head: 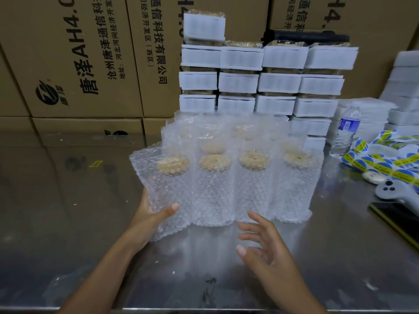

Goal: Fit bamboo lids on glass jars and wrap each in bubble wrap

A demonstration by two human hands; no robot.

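Note:
Several glass jars with bamboo lids stand in bubble wrap on the steel table (68, 200). My left hand (152, 217) grips the leftmost wrapped jar (167, 191) low on its left side, thumb across the front; the jar leans a little and its bamboo lid (173, 165) shows through the wrap. Beside it stand three more wrapped jars (214, 189), with others behind. My right hand (260, 243) hovers in front of the row with fingers spread, holding nothing.
White foam-wrapped packs (258, 82) are stacked behind the jars, against cardboard boxes (74, 57). At the right are a water bottle (347, 132), foam sheets (405, 87), blue-yellow sticker strips (385, 164), a grey controller (394, 192) and a dark tray (399, 220).

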